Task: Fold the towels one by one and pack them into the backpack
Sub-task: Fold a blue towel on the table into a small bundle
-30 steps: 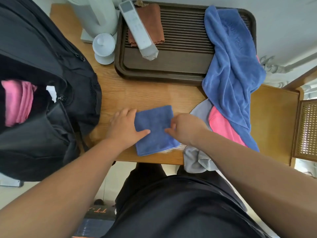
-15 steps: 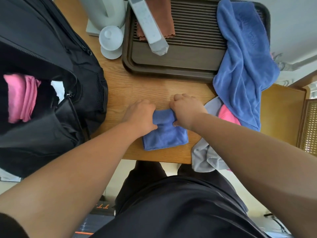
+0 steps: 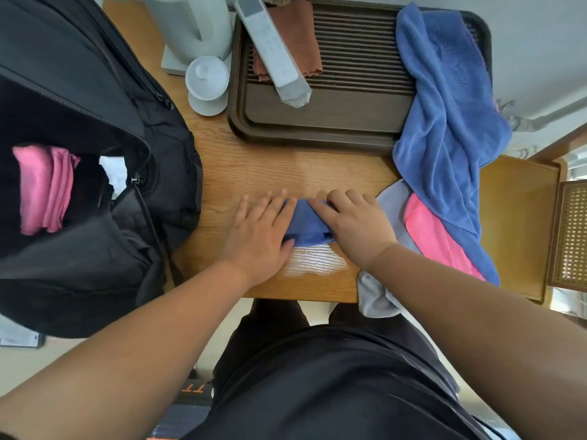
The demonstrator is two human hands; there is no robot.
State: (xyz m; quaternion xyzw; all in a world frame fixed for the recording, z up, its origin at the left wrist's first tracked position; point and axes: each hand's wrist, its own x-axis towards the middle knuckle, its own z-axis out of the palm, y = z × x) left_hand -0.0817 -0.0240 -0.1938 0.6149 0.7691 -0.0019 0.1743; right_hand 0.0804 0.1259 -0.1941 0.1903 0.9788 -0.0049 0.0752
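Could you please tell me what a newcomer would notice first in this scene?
The left hand and right hand press flat on a small folded blue towel at centre. At the left an open black backpack holds a folded pink towel; at the right a large blue towel drapes over a dark brown tray.

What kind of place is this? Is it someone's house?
Probably a home, perhaps a living room or tea corner. A wooden table holds a slatted tea tray, a white lidded cup and a white kettle.
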